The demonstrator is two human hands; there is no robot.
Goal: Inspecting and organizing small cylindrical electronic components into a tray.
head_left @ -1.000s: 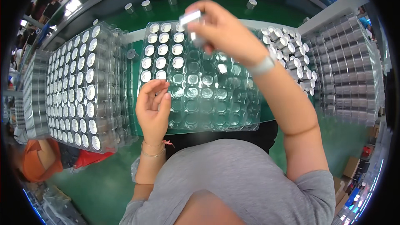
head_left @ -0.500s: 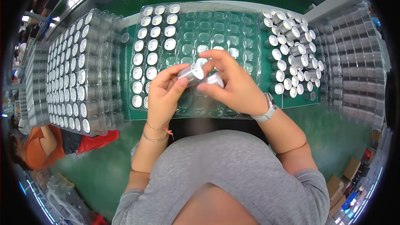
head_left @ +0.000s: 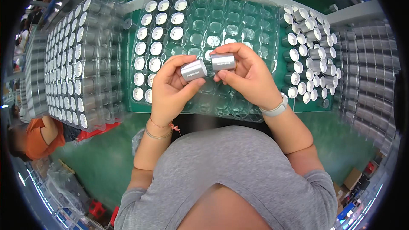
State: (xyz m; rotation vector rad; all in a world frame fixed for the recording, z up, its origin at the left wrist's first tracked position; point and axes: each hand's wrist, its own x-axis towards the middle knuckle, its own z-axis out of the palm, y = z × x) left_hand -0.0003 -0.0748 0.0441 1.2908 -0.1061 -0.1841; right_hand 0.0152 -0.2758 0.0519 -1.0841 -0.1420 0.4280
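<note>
My left hand [head_left: 172,85] is closed round a silver cylinder [head_left: 194,70] with a white end and printing on its side. A second silver cylinder [head_left: 223,62] lies sideways in my right hand [head_left: 249,74], pinched between thumb and fingers. The two cylinders are close together, their ends nearly facing. Beneath both hands lies a clear plastic tray [head_left: 251,25] with rows of moulded pockets. Its left columns hold white-topped cylinders [head_left: 156,47], while pockets in the middle and right stand unfilled.
Loose cylinders [head_left: 317,53] crowd the table right of the tray. Stacked trays of cylinders [head_left: 81,66] rise at the left, and more stacked clear trays [head_left: 362,72] at the far right. A person in orange [head_left: 42,138] is at the lower left.
The right-hand cylinder has turned from a blurred tilt to lying sideways, its printed side showing. My left hand has rolled its cylinder so that printing shows too. The whole view has shifted slightly.
</note>
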